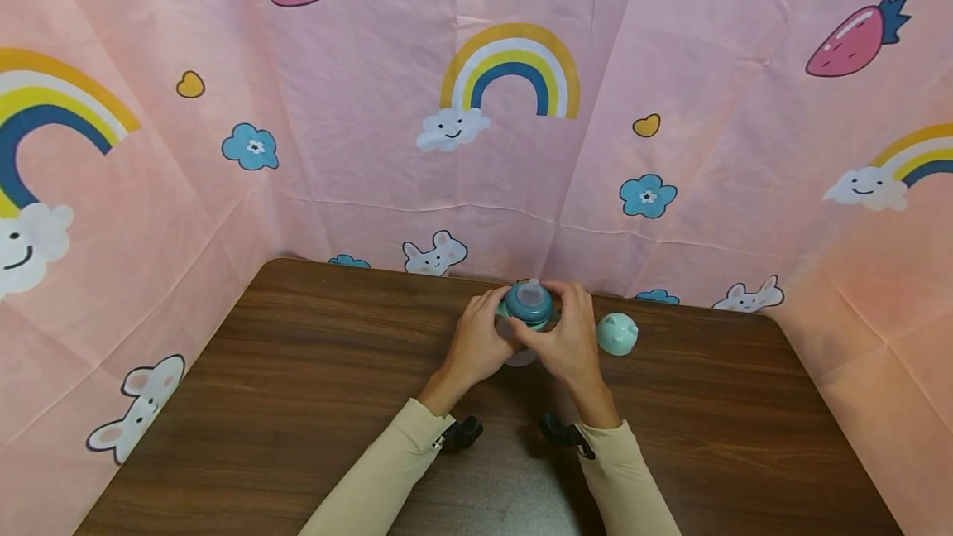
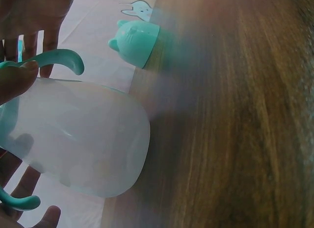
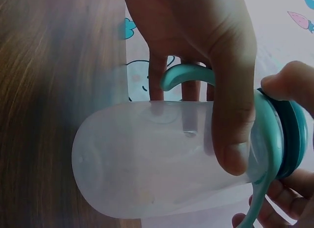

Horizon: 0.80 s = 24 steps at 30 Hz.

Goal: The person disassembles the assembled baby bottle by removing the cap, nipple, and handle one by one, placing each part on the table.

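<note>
A baby bottle with a cloudy, see-through body (image 3: 142, 159) is between my two hands near the table's back edge. It stands roughly upright, and whether its base touches the table I cannot tell. My left hand (image 1: 476, 339) grips the body, its thumb lying across it just below the collar. At the top, my right hand (image 1: 569, 337) holds the dark teal collar (image 3: 293, 135) between thumb and fingers. A clear teat (image 1: 532, 294) rises from the collar. Mint-green curved handles (image 2: 68, 59) stick out on both sides of the bottle.
To the right of the bottle, a mint-green domed cap (image 1: 618, 334) with small ears sits on the brown wooden table (image 1: 313, 404). Pink printed cloth (image 1: 372, 106) hangs behind the table and along its sides. A dark wrist mount (image 1: 463, 433) shows beneath each forearm.
</note>
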{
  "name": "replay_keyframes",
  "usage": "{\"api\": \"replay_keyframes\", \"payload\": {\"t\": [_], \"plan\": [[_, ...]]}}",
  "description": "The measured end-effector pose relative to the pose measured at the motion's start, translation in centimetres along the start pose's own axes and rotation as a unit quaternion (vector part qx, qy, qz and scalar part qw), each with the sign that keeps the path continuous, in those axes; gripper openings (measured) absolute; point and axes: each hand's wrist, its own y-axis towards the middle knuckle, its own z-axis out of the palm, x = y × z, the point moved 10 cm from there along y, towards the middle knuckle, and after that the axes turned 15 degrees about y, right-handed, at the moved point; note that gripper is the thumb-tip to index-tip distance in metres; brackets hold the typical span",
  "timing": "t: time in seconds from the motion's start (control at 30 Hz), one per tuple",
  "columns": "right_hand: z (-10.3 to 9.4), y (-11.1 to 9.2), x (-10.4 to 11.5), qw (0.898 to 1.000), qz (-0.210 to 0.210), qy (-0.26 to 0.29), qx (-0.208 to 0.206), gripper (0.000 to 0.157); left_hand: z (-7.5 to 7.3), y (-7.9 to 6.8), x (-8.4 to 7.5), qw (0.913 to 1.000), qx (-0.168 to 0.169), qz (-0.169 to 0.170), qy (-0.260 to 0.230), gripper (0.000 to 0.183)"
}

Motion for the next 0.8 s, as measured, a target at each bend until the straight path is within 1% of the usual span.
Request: {"api": "replay_keyframes", "payload": {"t": [0.2,0.43,0.67,0.8], "plan": [[0.06,0.00,0.10,1.000,-0.007,-0.002,0.003,0.067,-0.08,-0.02,-0.05,1.0000,-0.002,0.001,0.002,0.071],[0.19,-0.04,-0.06,1.000,0.003,-0.004,0.010,0.068,-0.20,-0.03,-0.15,0.9999,-0.010,0.005,0.004,0.071],[0.34,-0.04,-0.22,1.000,0.011,0.004,0.021,0.073,-0.41,-0.07,-0.33,0.9999,-0.012,0.010,0.007,0.070],[0.39,-0.11,-0.39,1.000,0.023,0.003,0.021,0.078,-0.42,-0.12,-0.35,0.9998,-0.013,0.014,0.008,0.068]]}}
